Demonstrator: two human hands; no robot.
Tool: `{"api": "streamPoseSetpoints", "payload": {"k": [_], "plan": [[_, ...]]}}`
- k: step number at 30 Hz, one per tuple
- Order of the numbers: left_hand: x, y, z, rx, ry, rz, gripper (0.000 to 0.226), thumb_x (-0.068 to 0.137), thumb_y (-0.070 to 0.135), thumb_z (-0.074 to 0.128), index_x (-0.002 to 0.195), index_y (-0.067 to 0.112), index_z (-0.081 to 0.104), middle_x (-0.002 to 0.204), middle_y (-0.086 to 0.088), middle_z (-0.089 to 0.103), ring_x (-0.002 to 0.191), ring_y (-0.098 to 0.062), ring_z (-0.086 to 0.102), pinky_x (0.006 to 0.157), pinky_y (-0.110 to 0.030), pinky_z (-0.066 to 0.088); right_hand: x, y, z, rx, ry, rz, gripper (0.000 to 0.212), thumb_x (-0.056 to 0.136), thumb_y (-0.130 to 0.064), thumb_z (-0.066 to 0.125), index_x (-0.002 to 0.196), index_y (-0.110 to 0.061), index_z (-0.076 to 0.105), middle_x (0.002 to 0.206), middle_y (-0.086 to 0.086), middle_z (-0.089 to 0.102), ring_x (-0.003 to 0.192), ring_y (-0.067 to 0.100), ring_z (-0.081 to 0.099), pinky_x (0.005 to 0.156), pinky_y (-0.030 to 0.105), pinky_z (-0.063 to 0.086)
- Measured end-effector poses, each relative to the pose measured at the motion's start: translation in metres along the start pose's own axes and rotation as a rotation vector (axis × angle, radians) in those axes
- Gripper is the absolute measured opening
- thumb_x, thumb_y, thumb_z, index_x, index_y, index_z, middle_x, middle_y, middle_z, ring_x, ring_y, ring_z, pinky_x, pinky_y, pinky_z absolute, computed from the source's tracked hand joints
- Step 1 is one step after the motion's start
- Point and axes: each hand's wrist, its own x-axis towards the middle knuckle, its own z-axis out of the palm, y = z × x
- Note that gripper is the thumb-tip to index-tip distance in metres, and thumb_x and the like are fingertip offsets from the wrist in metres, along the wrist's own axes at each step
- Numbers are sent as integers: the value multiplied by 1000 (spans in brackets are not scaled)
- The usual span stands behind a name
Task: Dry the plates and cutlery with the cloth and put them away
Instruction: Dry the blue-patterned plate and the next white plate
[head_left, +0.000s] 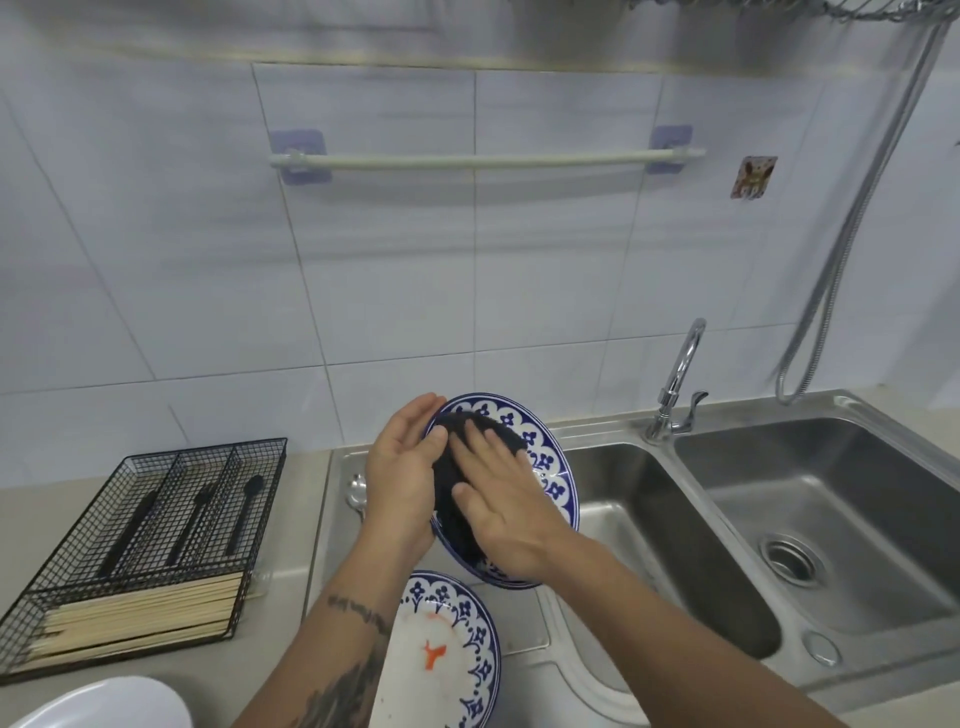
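At the lower middle of the frame the left hand (402, 475) holds a tilted blue-patterned plate (545, 457) by its rim while the right hand (501, 501), fingers flat, presses the dark cloth (457, 483) into it, so drying is under way and putting it away likely comes next.

A stainless steel double sink (857, 525) fills the right side of a beige counter (31, 525), with a chrome tap (680, 374) rising behind the divider between its 2 basins. A round drain (789, 558) sits in the right basin. A flexible metal hose (857, 218) hangs down the white tiled wall (156, 234) at far right. A pale towel rail (483, 160) is fixed across the tiles on 2 purple adhesive mounts, beside a small picture sticker (753, 176).
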Motion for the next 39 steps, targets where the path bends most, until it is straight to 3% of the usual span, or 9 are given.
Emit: {"api": "streamPoseSetpoints", "payload": {"k": [2, 9, 14, 20, 24, 27, 33, 36, 39], "plan": [[0, 2, -2, -12, 15, 4, 39, 95, -12, 51, 114, 18, 68, 118, 4, 75, 114, -18, 68, 96, -33, 53, 6, 14, -1, -163, 52, 40, 64, 101, -43, 26, 157, -28, -1, 163, -8, -16, 150, 13, -16, 121, 45, -11], [6, 21, -22, -123, 77, -9, 38, 95, -11, 51, 112, 18, 69, 114, 2, 76, 99, -16, 73, 74, -28, 61, -20, 25, 4, -353, 87, 139, 79, 89, -58, 13, 157, -20, 4, 165, -1, -3, 150, 16, -12, 120, 51, -13], [1, 23, -20, -79, 27, -47, 36, 98, -4, 50, 115, 18, 71, 110, -6, 76, 88, -22, 73, 70, -35, 61, -12, 26, -15, -476, 227, 153, 76, 93, -49, 23, 157, -17, 0, 164, 9, -11, 151, 28, -13, 121, 53, -1], [-6, 23, -14, -66, -8, -80, 37, 98, -3, 49, 120, 18, 70, 110, -7, 76, 86, -21, 75, 64, -32, 60, -5, 24, -29, -571, 208, 236, 72, 97, -41, 29, 157, -13, 0, 164, 12, -9, 150, 34, -12, 119, 58, 4], [-6, 26, -16, -30, 0, -71, 36, 98, -2, 50, 120, 18, 72, 111, -8, 76, 88, -23, 74, 66, -33, 60, -21, 6, -23, -589, 338, 228, 71, 89, -38, 47, 151, -8, 31, 158, 20, 24, 148, 42, 10, 117, 62, 9], [-5, 27, -20, -35, 5, -72, 34, 98, -1, 52, 118, 18, 72, 112, -10, 76, 90, -25, 73, 69, -35, 61, -30, 5, -15, -508, 319, 79, 65, 89, -33, 50, 146, -5, 38, 144, 14, 43, 140, 34, 32, 118, 46, 24], [-4, 19, -18, -53, -27, -98, 35, 97, -4, 51, 118, 15, 72, 114, -13, 74, 90, -24, 73, 71, -34, 61, -25, 20, -6, -315, 112, 73, 71, 99, -44, 29, 157, -15, -1, 165, 4, -7, 151, 18, -11, 122, 37, -5], [-4, 14, -10, -40, -49, -107, 35, 97, -4, 52, 117, 15, 73, 116, -14, 74, 95, -26, 72, 77, -36, 61, -14, 16, -3, -226, 159, 105, 73, 98, -41, 29, 156, -12, -5, 164, 5, -15, 149, 18, -20, 122, 39, -9], [-3, 10, -7, 21, -103, -96, 35, 97, -3, 52, 118, 14, 73, 119, -17, 72, 110, -32, 69, 97, -45, 54, -13, 3, -1, -53, 106, -40, 69, 99, -33, 31, 157, -14, -1, 163, 0, -15, 147, 9, -22, 123, 38, -5]]}}
